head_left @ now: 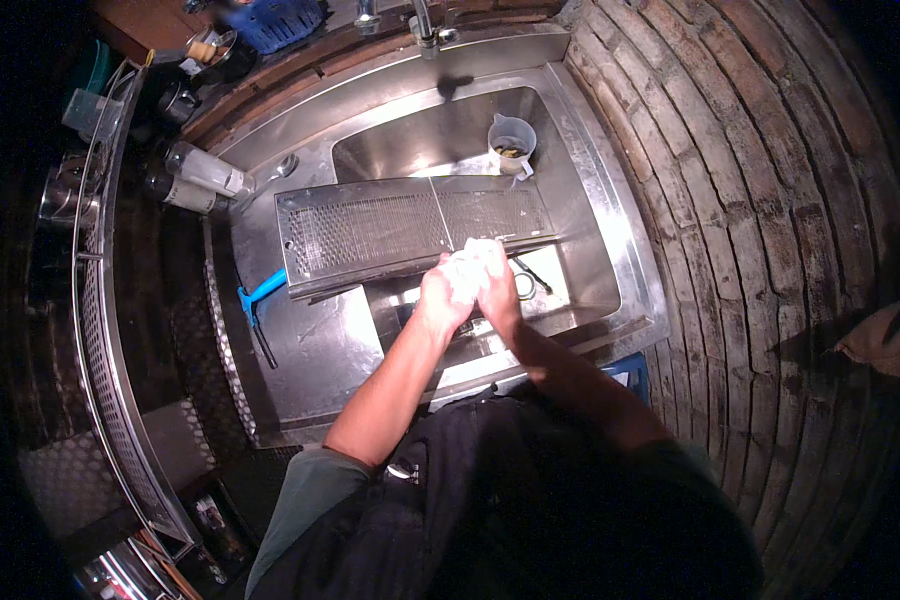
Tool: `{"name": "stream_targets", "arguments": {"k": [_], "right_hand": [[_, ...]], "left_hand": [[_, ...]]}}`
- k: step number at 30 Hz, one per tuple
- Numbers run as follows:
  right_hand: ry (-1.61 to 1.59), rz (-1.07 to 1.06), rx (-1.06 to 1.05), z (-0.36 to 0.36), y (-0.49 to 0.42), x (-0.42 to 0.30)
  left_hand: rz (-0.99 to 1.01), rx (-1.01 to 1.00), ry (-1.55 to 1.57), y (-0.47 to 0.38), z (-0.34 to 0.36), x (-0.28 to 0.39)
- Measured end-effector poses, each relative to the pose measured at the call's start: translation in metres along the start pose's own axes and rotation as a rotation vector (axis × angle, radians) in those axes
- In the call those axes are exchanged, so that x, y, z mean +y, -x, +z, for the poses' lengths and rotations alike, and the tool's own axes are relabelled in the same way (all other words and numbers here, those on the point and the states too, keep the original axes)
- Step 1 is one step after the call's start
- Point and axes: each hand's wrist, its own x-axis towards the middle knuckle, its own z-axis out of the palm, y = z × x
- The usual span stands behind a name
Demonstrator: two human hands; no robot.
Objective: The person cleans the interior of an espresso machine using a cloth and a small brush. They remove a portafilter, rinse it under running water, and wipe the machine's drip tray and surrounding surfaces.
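My left hand and my right hand are pressed together over the stainless steel sink. Both are closed around a white, crumpled bundle, possibly cloth; glare hides its detail. Just beyond my fingers, a long perforated metal tray lies across the sink and reaches onto the drainboard. Below, in the near part of the basin, are a black slender object and a pale ring, partly hidden by my right hand. A blue squeegee rests at the tray's left end.
A translucent measuring jug with dark and yellowish bits stands in the far basin corner. Above is a faucet. Bottles lie at left, beside a metal rack. A blue basket sits behind; a brick wall borders the right.
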Motion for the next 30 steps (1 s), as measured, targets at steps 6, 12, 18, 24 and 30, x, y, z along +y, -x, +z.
{"name": "stream_targets", "arguments": {"k": [6, 12, 18, 24, 30], "right_hand": [[0.175, 0.413, -0.346, -0.034, -0.032, -0.007], [0.304, -0.070, -0.370, -0.044, -0.026, 0.071], [0.112, 0.290, 0.281, -0.005, -0.023, 0.038], [0.603, 0.498, -0.166, -0.088, -0.026, 0.089], [0.677, 0.578, 0.108, -0.147, -0.042, 0.059]], "left_hand": [[-0.078, 0.284, -0.617, 0.029, 0.057, -0.003], [-0.127, 0.102, -0.256, -0.003, 0.004, -0.011], [0.003, 0.127, -0.010, -0.024, 0.023, -0.012], [0.161, 0.263, -1.010, -0.037, -0.022, -0.005], [-0.080, 0.459, -2.518, -0.047, -0.106, -0.002]]}}
